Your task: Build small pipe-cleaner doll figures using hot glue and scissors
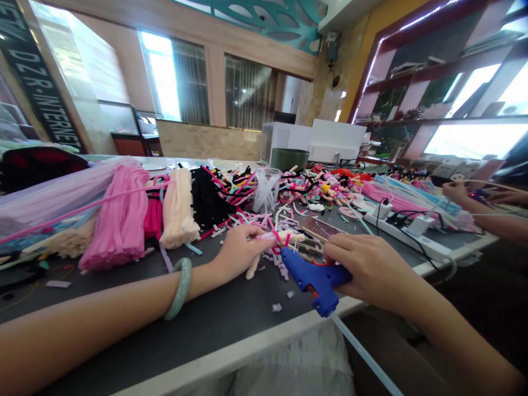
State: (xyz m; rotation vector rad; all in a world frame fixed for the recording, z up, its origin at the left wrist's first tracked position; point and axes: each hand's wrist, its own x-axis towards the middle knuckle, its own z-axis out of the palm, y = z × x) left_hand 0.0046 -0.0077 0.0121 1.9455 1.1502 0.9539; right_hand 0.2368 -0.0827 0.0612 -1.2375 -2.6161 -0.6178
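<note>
My right hand [373, 264] is closed around a blue glue gun [315, 278], and a long translucent glue stick [363, 355] trails from its back end. The gun's nozzle points away from me, close to the piece in my other hand. With pinched fingers, my left hand [237, 250] holds a small pipe-cleaner figure [266, 237] in pink, lilac and cream. One cream limb [252, 268] hangs below my fingers. A pale green bangle circles my left wrist. Short lilac scraps [282, 269] lie on the dark table under the figure.
Bundles of pink [117, 220] and cream pipe cleaners [178, 209] lie at left. A clear cup [266, 190] stands behind a phone-like slab [319, 226]. Finished-looking small figures [325, 187] are heaped beyond. At right are a white power strip [406, 236] with cables and another person's hands [456, 192].
</note>
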